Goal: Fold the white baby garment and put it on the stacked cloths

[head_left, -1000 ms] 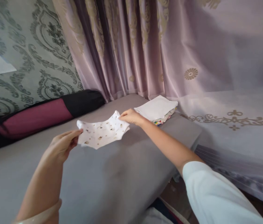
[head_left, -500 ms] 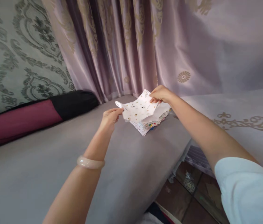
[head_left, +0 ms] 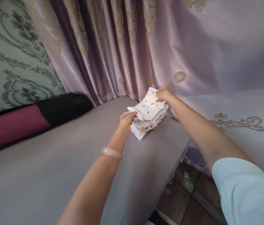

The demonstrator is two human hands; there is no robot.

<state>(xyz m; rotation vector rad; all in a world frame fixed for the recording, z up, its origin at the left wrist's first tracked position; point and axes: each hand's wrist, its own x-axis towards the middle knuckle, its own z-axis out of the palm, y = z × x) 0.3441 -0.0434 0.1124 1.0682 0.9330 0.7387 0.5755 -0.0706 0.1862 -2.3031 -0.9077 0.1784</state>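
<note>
A white cloth (head_left: 149,107) with small printed figures is stretched between my two hands, over a stack of folded cloths (head_left: 138,133). My left hand (head_left: 127,119) pinches its near left edge, fingers closed. On the far right edge, my right hand (head_left: 164,94) grips it with fingers closed. The cloth sags in the middle and its far corner stands raised. The stack beneath shows white layers and some colourful print along its near side. A pale bangle (head_left: 111,153) circles my left wrist.
The stack lies on a bed with a grey sheet (head_left: 80,156), close to its right edge. A black and maroon bolster (head_left: 61,111) lies along the patterned wall. Pink curtains (head_left: 113,47) hang behind. Dark floor tiles (head_left: 176,200) show at lower right.
My left hand has moved right, closer to the stack, and the held cloth now lies more directly over it. My right hand keeps its grip. The view has turned slightly.
</note>
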